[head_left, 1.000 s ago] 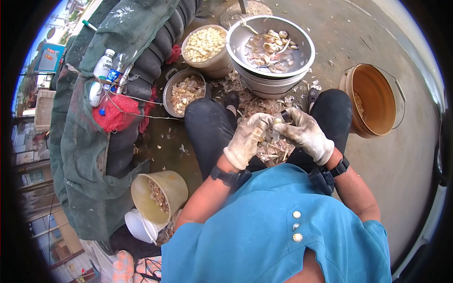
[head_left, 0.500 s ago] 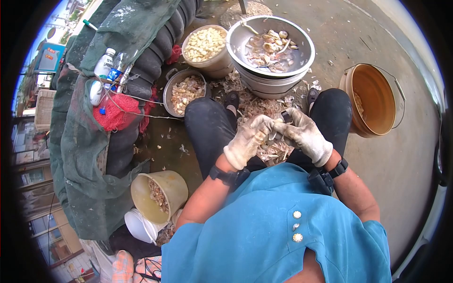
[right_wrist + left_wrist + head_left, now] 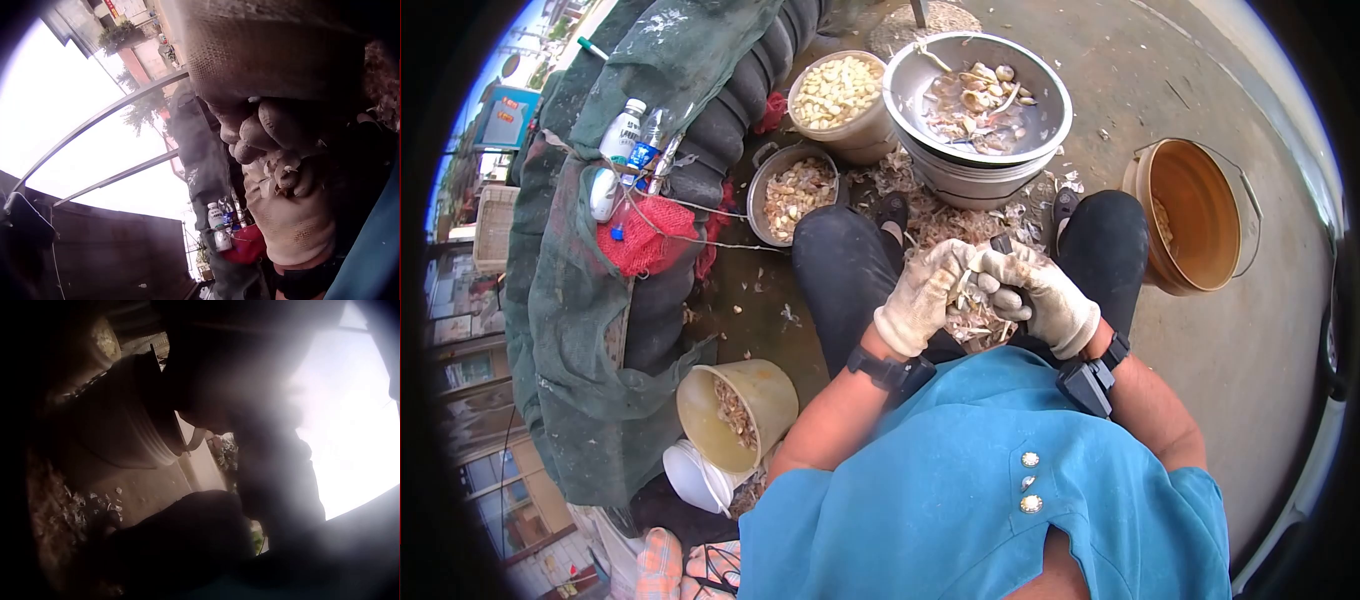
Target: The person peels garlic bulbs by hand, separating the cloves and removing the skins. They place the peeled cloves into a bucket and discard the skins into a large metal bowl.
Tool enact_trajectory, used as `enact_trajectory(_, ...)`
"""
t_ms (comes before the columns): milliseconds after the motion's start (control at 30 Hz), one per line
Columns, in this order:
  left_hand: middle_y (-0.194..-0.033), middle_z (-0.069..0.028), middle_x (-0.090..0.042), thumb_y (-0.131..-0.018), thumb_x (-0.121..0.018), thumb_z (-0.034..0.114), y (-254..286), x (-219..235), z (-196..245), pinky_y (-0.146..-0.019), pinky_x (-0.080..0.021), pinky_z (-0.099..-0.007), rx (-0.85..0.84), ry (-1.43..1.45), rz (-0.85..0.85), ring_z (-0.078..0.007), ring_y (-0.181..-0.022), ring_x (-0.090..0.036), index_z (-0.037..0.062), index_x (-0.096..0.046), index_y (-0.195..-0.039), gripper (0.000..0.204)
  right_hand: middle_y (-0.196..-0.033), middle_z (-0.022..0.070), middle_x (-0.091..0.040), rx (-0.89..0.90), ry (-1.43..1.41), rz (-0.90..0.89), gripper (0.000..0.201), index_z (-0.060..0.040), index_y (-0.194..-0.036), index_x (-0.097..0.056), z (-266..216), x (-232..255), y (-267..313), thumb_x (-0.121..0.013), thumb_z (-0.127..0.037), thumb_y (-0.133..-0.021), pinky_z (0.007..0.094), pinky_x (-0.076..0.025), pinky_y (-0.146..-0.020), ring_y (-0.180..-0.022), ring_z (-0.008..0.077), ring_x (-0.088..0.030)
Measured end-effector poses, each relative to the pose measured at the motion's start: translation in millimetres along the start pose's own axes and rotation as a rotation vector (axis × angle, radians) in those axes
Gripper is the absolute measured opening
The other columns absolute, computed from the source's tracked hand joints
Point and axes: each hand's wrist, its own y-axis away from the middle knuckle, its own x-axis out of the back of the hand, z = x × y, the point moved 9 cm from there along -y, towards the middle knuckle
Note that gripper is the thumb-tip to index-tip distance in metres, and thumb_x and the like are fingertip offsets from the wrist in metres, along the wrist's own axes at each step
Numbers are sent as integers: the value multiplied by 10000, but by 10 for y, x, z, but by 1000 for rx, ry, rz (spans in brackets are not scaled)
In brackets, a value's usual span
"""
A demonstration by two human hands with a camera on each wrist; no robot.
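Both hands wear soiled white gloves and meet between the knees in the head view. The left hand [image 3: 920, 302] pinches garlic, whose papery skin [image 3: 270, 176] shows at its fingertips in the right wrist view. Close against it, the right hand [image 3: 1055, 300] has its fingers curled around a small black-handled tool [image 3: 1001, 243]; the tool's working end is hidden. Below the hands lies a heap of garlic skins [image 3: 978, 322]. The left wrist view is dark, with the hand only a shadow.
Ahead, a metal basin [image 3: 897, 115] of garlic sits on a white bucket [image 3: 960, 190]. Left of it stand a tub [image 3: 865, 148] of peeled cloves and a small pot [image 3: 754, 212]. A brown bucket [image 3: 1200, 215] stands at right; a cream bucket [image 3: 778, 400] leans at lower left.
The right hand has turned at the wrist and its curled fingertips now face the camera beside the left hand. The left hand has barely moved.
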Motion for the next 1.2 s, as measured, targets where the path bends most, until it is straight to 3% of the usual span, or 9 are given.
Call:
enact_trajectory(300, -853, 27, -583, -1010, -506, 391, -41, 42, 93, -662, -446, -188, 26, -236, -10, -41, -728, -524, 50, -581, -1085, 358, -876, -24, -595, 99, 665, 264, 279, -38, -1118, -566, -243, 81, -7, -651, -242, -946, 201, -442, -626, -718, 28, -522)
enact_trajectory(433, -900, 9, -594, -1024, -488, 331, -55, 33, -31, -683, -462, -201, 11, -176, -16, -51, -799, -555, 39, -578, -1114, 319, -833, -25, -578, 114, 644, 270, 248, -44, -1037, -591, -256, 107, 0, -623, -279, -962, 178, -390, -555, -666, 19, -493)
enact_trajectory(633, -959, -7, -616, -1012, -513, 262, -10, -71, -15, -773, -498, -237, 165, 270, -1, -99, -903, -601, 14, -571, -1100, 269, -828, -17, -550, -42, -24, 53, 319, -29, -1089, -597, -85, 185, 1, -563, -330, -988, 176, -281, -442, -557, 21, -390)
enact_trajectory(700, -970, -19, -616, -1006, -519, 224, -39, 65, -38, -784, -507, -258, 37, 114, -9, -123, -900, -607, 10, -562, -1107, 241, -820, -19, -531, -49, -46, 72, 335, -25, -1122, -593, -114, 259, 36, -573, -330, -984, 174, -277, -441, -551, 26, -378)
enact_trajectory(767, -1002, -33, -613, -995, -531, 221, -9, 15, 234, -792, -505, -262, -392, -1003, -48, -130, -912, -608, 8, -551, -1154, 266, -821, -18, -531, -44, -65, 76, 327, -29, -1118, -588, -158, 319, 74, -577, -325, -981, 172, -277, -446, -563, 26, -384)
enact_trajectory(800, -1026, -49, -614, -976, -564, 235, -35, 139, -17, -783, -508, -272, -7, -136, 42, -147, -905, -614, 12, -539, -1202, 318, -820, -18, -528, -39, -49, 104, 323, -30, -1112, -584, -200, 346, 101, -573, -326, -984, 174, -278, -447, -562, 28, -378)
enact_trajectory(900, -1047, -68, -614, -945, -606, 228, -47, 317, -411, -774, -509, -275, 219, 341, 39, -156, -904, -613, 23, -529, -1235, 363, -818, -22, -529, 111, 131, 252, 313, -35, -1108, -579, -550, 464, 303, -571, -322, -985, 163, -267, -444, -566, 26, -378)
enact_trajectory(1100, -1084, -80, -603, -916, -627, 177, -36, 110, -106, -772, -510, -249, 203, 136, -37, -140, -931, -598, 29, -488, -1265, 403, -847, 15, -647, 647, 603, 1028, 331, -61, -1132, -580, -1740, 1266, 1379, -644, -324, -941, 167, -275, -428, -507, 4, -357)
enact_trajectory(1200, -1114, -77, -601, -896, -631, 143, -56, 79, -106, -783, -524, -272, 197, 126, -86, -152, -964, -605, 33, -460, -1283, 437, -800, -3, -643, 688, 691, 1212, 340, -74, -1109, -588, -1843, 1619, 1682, -643, -363, -938, 162, -266, -416, -489, -4, -360)
